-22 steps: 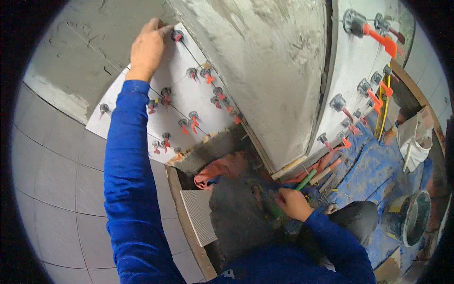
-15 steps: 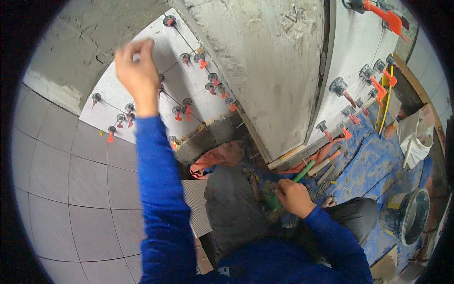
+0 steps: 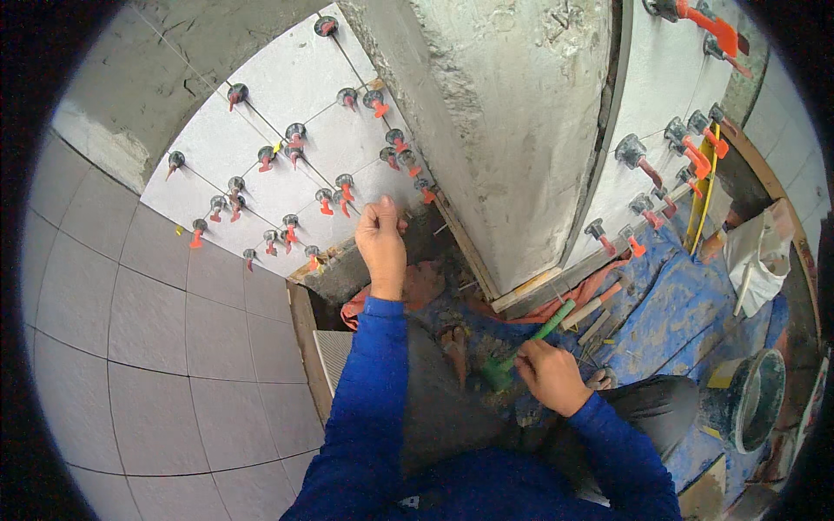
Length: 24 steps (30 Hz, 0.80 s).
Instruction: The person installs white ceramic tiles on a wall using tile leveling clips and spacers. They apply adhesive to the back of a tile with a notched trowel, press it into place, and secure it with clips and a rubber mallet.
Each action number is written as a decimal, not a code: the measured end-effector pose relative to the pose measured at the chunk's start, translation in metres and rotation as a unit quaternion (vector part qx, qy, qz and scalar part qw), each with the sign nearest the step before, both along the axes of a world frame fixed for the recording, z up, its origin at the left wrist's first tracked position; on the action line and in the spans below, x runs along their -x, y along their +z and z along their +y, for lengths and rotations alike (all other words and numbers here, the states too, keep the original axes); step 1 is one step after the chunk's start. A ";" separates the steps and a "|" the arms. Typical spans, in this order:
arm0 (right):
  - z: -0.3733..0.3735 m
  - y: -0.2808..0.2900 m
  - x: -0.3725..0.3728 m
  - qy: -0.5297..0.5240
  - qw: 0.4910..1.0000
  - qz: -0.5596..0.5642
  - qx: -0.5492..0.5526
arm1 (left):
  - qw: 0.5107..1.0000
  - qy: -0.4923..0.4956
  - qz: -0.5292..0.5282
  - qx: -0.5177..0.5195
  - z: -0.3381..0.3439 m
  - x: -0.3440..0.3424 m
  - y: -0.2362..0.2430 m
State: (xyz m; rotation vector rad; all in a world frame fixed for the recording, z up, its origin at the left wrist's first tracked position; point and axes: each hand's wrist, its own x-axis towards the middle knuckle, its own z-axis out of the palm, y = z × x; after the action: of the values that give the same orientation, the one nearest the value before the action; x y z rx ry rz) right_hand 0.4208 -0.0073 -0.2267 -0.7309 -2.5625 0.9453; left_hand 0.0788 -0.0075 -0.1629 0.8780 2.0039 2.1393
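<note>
My left hand [image 3: 380, 243] is raised at the lower right edge of the white tiled wall section [image 3: 291, 78], below several tile-levelling clips [image 3: 345, 187] with red-orange handles and grey bases. Its fingers are curled and pinched; whatever they may hold is hidden. Lower right, my right hand [image 3: 552, 378] hangs by my knee with curled fingers, next to a green-handled tool [image 3: 552, 323]; I cannot make out whether it grips this or something else. Similar clips stud a second white tiled face [image 3: 612, 226] beyond the bare cement column [image 3: 512, 130].
Grey floor tiles [image 3: 148, 321] spread at left. A dirty blue sheet [image 3: 651, 321] carries scattered tools, a bucket [image 3: 743, 399] and a white sack [image 3: 756, 256] at right. A yellow level [image 3: 705, 208] leans near the right face. An orange cloth [image 3: 356, 308] lies below the left tiles.
My left hand has come down from the top of the left tiled section to its lower right edge. My right hand stays low, about where it was.
</note>
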 end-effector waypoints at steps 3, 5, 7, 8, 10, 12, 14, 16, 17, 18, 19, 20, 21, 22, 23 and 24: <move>-0.002 0.000 -0.002 0.012 1.000 0.007 0.006 | 0.940 0.172 0.269 0.117 0.002 0.005 0.034; -0.003 -0.001 -0.002 0.009 1.000 -0.004 -0.003 | 0.882 0.222 0.411 0.063 0.014 0.025 0.085; -0.002 -0.003 0.000 0.008 1.000 -0.004 -0.006 | 0.858 0.269 0.431 0.068 0.026 0.055 0.148; -0.001 -0.003 0.001 0.007 1.000 0.004 -0.009 | 0.833 0.293 0.455 0.116 0.032 0.069 0.177; 0.003 -0.004 0.003 0.006 1.000 0.010 -0.014 | 0.737 0.357 0.550 0.162 0.041 0.089 0.219; 0.006 -0.004 0.004 0.002 1.000 -0.007 -0.009 | 0.593 0.426 0.657 0.186 0.044 0.099 0.246; 0.009 -0.005 0.004 -0.006 1.000 0.016 -0.011 | 0.587 0.411 0.656 0.239 0.043 0.099 0.261; 0.010 -0.006 0.003 -0.015 1.000 0.024 -0.005 | 0.581 0.429 0.646 0.247 0.045 0.098 0.277; 0.011 -0.006 0.003 -0.018 0.999 0.026 0.000 | 0.582 0.453 0.632 0.237 0.048 0.100 0.289; 0.011 -0.007 0.003 -0.024 0.999 0.033 0.002 | 0.593 0.472 0.605 0.245 0.052 0.103 0.300; 0.011 -0.008 0.003 -0.020 0.999 0.028 -0.003 | 0.589 0.488 0.609 0.210 0.056 0.107 0.311; 0.011 -0.009 0.003 -0.016 1.000 0.025 -0.010 | 0.595 0.497 0.600 0.196 0.058 0.112 0.321; 0.010 -0.010 0.004 -0.013 1.000 0.015 -0.013 | 0.608 0.496 0.589 0.196 0.058 0.116 0.325; 0.010 -0.011 0.004 -0.006 1.000 0.021 -0.022 | 0.599 0.453 0.622 0.220 0.056 0.121 0.326; 0.009 -0.012 0.005 -0.003 0.999 0.021 -0.027 | 0.589 0.426 0.644 0.238 0.054 0.125 0.324; 0.008 -0.013 0.005 -0.002 0.999 0.023 -0.031 | 0.570 0.401 0.674 0.244 0.053 0.128 0.321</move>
State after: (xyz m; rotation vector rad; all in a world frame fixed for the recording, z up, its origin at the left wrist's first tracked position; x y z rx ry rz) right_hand 0.4157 0.0010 -0.2394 -0.6884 -2.5375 0.8659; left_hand -0.0491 0.0452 0.1581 2.0940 3.9658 0.3569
